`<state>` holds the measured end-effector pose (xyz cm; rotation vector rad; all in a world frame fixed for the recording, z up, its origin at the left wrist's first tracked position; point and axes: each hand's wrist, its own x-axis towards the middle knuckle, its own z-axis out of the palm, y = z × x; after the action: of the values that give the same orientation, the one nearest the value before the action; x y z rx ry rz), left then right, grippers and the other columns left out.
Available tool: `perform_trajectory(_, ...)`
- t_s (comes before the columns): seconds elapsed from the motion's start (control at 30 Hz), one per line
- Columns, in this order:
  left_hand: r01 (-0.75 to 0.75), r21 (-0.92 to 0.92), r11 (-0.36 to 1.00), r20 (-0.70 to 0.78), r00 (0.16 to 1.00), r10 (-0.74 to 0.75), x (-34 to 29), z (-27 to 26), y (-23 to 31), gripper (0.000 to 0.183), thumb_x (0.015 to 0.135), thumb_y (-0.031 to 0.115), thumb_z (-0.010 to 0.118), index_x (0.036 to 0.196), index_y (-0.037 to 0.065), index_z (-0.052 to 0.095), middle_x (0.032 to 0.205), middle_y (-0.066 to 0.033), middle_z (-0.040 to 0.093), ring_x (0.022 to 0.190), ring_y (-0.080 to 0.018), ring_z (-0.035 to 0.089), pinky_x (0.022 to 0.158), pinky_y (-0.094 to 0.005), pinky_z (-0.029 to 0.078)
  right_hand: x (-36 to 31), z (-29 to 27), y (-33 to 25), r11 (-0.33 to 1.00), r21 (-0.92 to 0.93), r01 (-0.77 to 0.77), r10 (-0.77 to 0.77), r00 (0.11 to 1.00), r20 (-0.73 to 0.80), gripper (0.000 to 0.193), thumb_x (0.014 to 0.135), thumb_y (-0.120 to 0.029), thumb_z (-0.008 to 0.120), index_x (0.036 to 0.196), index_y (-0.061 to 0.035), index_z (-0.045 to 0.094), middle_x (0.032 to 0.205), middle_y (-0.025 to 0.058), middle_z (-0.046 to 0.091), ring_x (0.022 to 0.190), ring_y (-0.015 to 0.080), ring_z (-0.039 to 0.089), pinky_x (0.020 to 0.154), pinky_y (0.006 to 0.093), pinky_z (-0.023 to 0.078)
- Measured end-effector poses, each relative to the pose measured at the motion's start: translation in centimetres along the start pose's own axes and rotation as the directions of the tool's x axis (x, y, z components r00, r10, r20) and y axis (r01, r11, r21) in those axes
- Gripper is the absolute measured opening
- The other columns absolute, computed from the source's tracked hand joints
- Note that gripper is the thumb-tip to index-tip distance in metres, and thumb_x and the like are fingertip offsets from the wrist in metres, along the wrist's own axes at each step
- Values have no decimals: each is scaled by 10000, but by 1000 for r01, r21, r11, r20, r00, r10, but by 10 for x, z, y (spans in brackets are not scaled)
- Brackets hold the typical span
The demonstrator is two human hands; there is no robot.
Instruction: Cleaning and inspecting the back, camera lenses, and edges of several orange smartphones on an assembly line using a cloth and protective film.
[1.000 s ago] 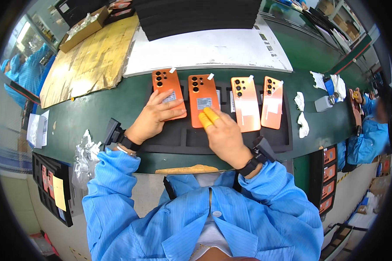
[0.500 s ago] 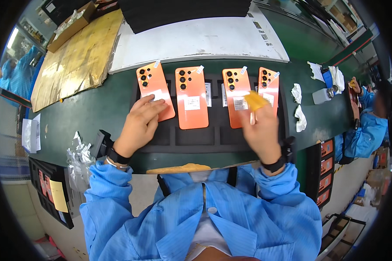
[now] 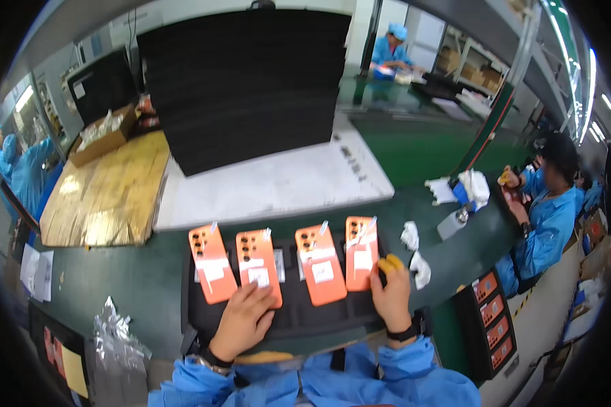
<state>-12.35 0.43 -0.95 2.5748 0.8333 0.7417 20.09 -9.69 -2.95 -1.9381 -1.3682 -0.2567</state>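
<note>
Several orange phones lie back-up in a row on a black foam tray (image 3: 305, 320), each with a white label and a small clear tab at its top. My left hand (image 3: 243, 324) rests its outstretched fingers on the lower part of the second phone from the left (image 3: 256, 254). At the right end of the row, my right hand (image 3: 394, 298) is at the lower right edge of the rightmost phone (image 3: 361, 237), thumb apart from the fingers. Yellow finger covers (image 3: 390, 264) sit on its fingertips. Neither hand touches the leftmost phone (image 3: 214, 268) or the third phone (image 3: 321, 258).
Crumpled white tissues (image 3: 419, 268) and a clear bottle (image 3: 449, 225) lie to the right. Beyond the tray are a white board (image 3: 265, 200) and a tall black stack (image 3: 244, 95). Crumpled clear plastic (image 3: 119, 339) is at left. A co-worker (image 3: 553, 217) works at right.
The view has tilted upward. My left hand has gone from the leftmost phone to the second one. My right hand has moved from over the two right-hand phones to the rightmost phone's edge.
</note>
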Motion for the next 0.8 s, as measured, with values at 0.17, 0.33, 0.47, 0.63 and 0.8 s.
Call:
perform_trajectory(0.17,-42,17,999,-19,999,43,-4,-1,8,288,835,148,684,1113,77,710,1256,-103,653,1234,-375,548,1044,-467,449,-10,1,8,1000,-9,-16,16,1000,-16,336,846,-211,731,1116,-22,666,1235,218,608,1100,412,567,962,472,454)
perform_trajectory(0.33,-53,45,998,-35,998,55,-10,4,2,293,840,191,686,1121,113,712,1284,-56,642,1250,-335,538,1028,-447,452,-10,2,6,998,-34,-48,48,999,4,339,861,-273,713,1109,-43,705,1254,202,621,1099,399,574,952,458,483)
perform_trajectory(0.47,-44,58,997,-44,998,46,-11,6,1,277,840,190,685,1109,134,727,1286,-46,657,1244,-327,550,1030,-430,453,-10,4,7,998,-33,-61,61,998,-13,339,866,-283,706,1111,-48,707,1255,198,623,1105,402,573,960,458,483)
perform_trajectory(0.63,-63,41,997,-70,995,65,-11,5,1,259,830,185,689,1078,128,741,1237,-52,689,1211,-338,582,1018,-430,470,-10,1,1,998,-40,-53,53,999,-6,333,882,-276,684,1117,-40,703,1270,209,615,1103,412,574,960,464,486)
perform_trajectory(0.8,-18,-20,1000,-85,996,16,-5,-2,9,269,802,137,701,1066,105,744,1201,-79,702,1184,-372,599,1008,-450,481,-7,0,1,996,-42,-74,73,997,-10,314,877,-255,683,1098,-33,700,1259,207,623,1087,423,574,949,475,487)
